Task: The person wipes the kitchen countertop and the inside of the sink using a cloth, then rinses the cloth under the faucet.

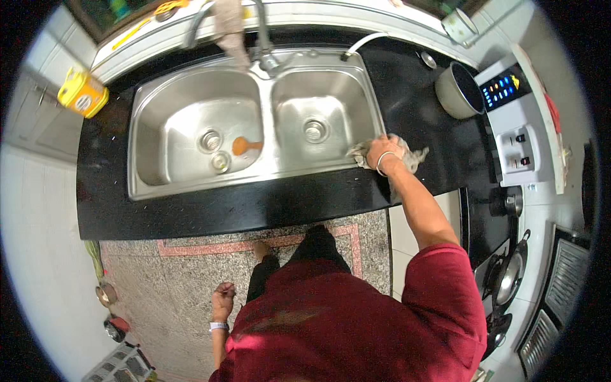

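Observation:
My right hand (384, 151) presses a crumpled greyish cloth (414, 156) down at the right front corner of a double steel sink (270, 130). The cloth spreads over both the rim and the black counter (426, 127). Off to the left, below the counter's front edge, my left hand (223, 302) hangs beside my body with its fingers curled, and nothing shows in it. An orange-brown, spoon-shaped thing (244, 146) lies in the left basin, with a small round strainer (220, 162) near the drain. The right basin shows its drain (314, 131).
Behind the sink stands a faucet (268, 60) with a cloth (229, 28) draped by it. A yellow jug (83, 93) is at the left end. A pot (457, 92) and a white dispenser (525, 149) stand right; a wok (511, 277) sits farther near.

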Tool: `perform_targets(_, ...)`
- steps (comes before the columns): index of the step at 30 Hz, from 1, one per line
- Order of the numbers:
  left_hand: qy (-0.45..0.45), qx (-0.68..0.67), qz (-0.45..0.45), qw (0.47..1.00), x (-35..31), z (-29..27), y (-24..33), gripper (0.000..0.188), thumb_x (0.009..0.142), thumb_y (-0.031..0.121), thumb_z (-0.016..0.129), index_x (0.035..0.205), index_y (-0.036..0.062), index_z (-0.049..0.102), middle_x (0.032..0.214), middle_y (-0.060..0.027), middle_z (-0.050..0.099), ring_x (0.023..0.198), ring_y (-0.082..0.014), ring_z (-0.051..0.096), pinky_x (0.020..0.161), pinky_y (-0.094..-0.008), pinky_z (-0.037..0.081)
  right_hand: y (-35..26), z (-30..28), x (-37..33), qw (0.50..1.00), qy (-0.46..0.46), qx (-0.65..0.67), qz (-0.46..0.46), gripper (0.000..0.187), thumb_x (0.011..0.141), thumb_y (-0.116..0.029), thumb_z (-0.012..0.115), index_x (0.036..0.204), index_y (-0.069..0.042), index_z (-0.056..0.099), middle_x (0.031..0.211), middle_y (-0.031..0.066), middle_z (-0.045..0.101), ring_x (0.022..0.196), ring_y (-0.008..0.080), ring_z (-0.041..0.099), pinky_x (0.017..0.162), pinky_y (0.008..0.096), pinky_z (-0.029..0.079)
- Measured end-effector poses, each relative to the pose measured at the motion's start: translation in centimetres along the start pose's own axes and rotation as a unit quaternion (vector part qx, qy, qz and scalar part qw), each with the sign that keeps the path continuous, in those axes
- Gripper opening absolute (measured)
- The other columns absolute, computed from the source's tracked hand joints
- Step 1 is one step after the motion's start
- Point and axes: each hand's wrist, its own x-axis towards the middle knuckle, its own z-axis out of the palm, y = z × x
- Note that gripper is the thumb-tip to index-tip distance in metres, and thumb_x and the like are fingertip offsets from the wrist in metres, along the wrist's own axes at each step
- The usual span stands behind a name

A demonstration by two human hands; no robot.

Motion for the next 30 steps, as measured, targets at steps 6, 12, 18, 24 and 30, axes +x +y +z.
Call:
perform_targets(6, 0.107, -0.055, -0.079, 0.990, -7.9, -8.3, -6.0, 0.023, 0.094, 0.022, 0.066, 0.096, -0.0004, 0.065, 0.079, -0.0040, 0.067, 0.071, -0.0144, 0.064, 0.066, -0.0301, 0.053, -15.3, -2.7, -3.9, 0.985, -0.120, 0.090, -0.085, 0.049, 0.087, -0.039, 0.055, 0.125, -0.010, 0.065, 0.136, 0.0158, 0.058, 0.125, 0.0326, 0.056, 0.101, 0.0476, 0.046)
perform_targets(12, 0.044, -0.103, -0.044, 0.993, -11.4, -8.5, -10.7, 0.016, 0.094, 0.014, 0.064, 0.100, -0.0011, 0.067, 0.084, -0.0066, 0.069, 0.072, -0.0148, 0.066, 0.064, -0.0289, 0.052, -30.4, -7.6, -13.7, 0.958, -0.087, 0.108, -0.249, 0.047, 0.086, -0.039, 0.058, 0.119, -0.006, 0.066, 0.126, 0.0144, 0.063, 0.118, 0.0304, 0.060, 0.092, 0.0463, 0.049)
perform_targets(18, -0.003, -0.045, -0.022, 0.999, -7.8, -8.9, -7.0, 0.015, 0.094, 0.014, 0.065, 0.099, -0.0004, 0.068, 0.083, -0.0042, 0.067, 0.073, -0.0128, 0.062, 0.066, -0.0290, 0.051, -30.0, 1.9, -15.1, 0.854, 0.235, 0.225, -0.407, 0.034, 0.079, -0.034, 0.062, 0.104, -0.013, 0.072, 0.112, 0.0117, 0.063, 0.107, 0.0291, 0.058, 0.090, 0.0486, 0.045)
perform_targets(24, -0.059, 0.004, 0.070, 0.996, -7.7, -11.5, -8.6, 0.023, 0.094, 0.019, 0.065, 0.100, -0.0038, 0.066, 0.082, -0.0057, 0.068, 0.073, -0.0133, 0.062, 0.070, -0.0292, 0.051, -13.4, 11.3, -13.9, 0.805, 0.453, 0.151, -0.353, 0.018, 0.071, -0.020, 0.068, 0.088, -0.017, 0.071, 0.100, 0.0058, 0.063, 0.095, 0.0268, 0.058, 0.080, 0.0465, 0.045)
perform_targets(30, -0.023, 0.302, 0.169, 0.938, -10.8, -9.7, 2.8, 0.026, 0.092, 0.020, 0.066, 0.107, -0.0010, 0.067, 0.093, -0.0125, 0.072, 0.082, -0.0198, 0.068, 0.074, -0.0329, 0.054, 5.6, 10.8, -9.5, 0.909, 0.321, 0.263, -0.035, 0.037, 0.082, -0.037, 0.064, 0.115, -0.022, 0.067, 0.143, 0.0168, 0.048, 0.132, 0.0370, 0.043, 0.110, 0.0460, 0.035)
